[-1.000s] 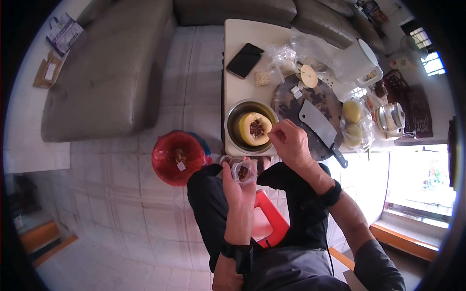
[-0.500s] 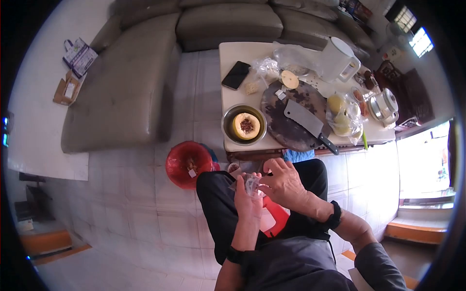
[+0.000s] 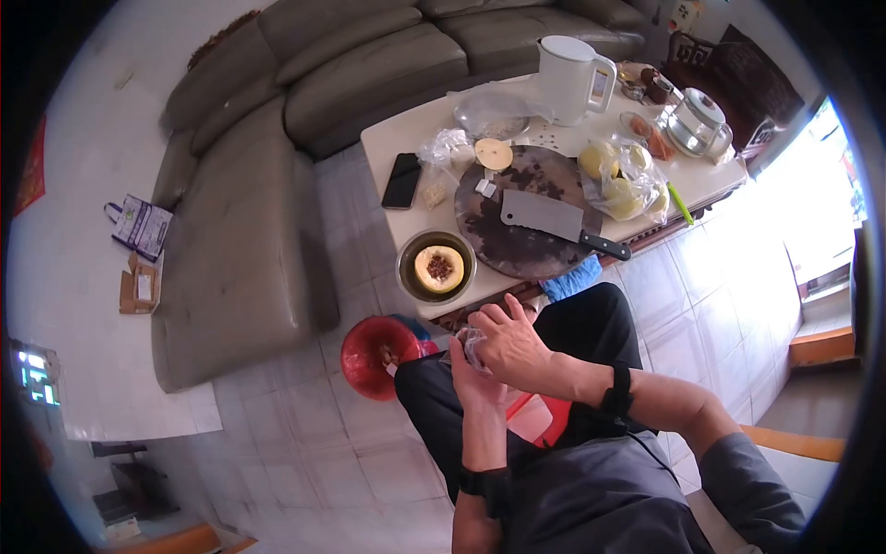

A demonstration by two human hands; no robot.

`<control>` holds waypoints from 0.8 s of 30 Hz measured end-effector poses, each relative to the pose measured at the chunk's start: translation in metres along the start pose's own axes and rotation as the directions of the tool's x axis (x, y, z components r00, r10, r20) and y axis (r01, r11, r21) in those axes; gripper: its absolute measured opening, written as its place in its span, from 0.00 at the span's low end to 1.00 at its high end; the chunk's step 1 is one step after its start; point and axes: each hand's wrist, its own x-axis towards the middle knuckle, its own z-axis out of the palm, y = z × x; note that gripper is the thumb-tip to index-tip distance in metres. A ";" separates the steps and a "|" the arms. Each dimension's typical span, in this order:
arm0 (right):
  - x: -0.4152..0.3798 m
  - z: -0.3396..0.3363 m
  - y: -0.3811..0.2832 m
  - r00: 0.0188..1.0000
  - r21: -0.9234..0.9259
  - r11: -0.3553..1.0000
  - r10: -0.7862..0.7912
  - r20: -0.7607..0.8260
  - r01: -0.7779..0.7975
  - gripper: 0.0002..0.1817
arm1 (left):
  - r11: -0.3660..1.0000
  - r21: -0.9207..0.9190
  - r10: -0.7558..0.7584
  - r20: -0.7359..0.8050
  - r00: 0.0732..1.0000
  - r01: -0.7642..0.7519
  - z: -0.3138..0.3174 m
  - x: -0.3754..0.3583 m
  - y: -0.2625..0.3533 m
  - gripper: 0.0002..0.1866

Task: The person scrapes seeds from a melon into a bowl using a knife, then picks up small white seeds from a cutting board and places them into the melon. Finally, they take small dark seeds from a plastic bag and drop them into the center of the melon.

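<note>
Above my lap, my left hand [image 3: 477, 388] is closed around a small clear plastic bag [image 3: 472, 345]. My right hand [image 3: 519, 349] reaches over its top with fingers bent at the bag, partly hiding it; the contents cannot be made out. Past my knees, a metal bowl [image 3: 405, 277] on the table holds a hollowed yellow fruit [image 3: 426, 270] with dark reddish bits inside. A cleaver [image 3: 544, 216] lies across a round dark cutting board [image 3: 489, 242], near small white cubes [image 3: 484, 187] and a cut fruit slice [image 3: 494, 154].
On the table [image 3: 392, 148] are a black phone [image 3: 401, 181], bagged yellow-green fruit [image 3: 628, 180], a green-handled tool [image 3: 680, 205], a white kettle [image 3: 565, 83] and a glass teapot [image 3: 699, 125]. A red bin [image 3: 365, 374] stands left of my knee; a grey sofa [image 3: 235, 249] lies beyond.
My view has turned, so the table appears tilted and shifted left. My right hand has come in closer over the plastic bag, covering more of it.
</note>
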 end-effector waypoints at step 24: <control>0.071 0.020 0.046 0.981 0.672 0.718 0.180 0.074 -0.182 0.04 | 0.954 -0.263 0.100 -0.175 0.979 -0.144 0.014 0.062 0.034 0.24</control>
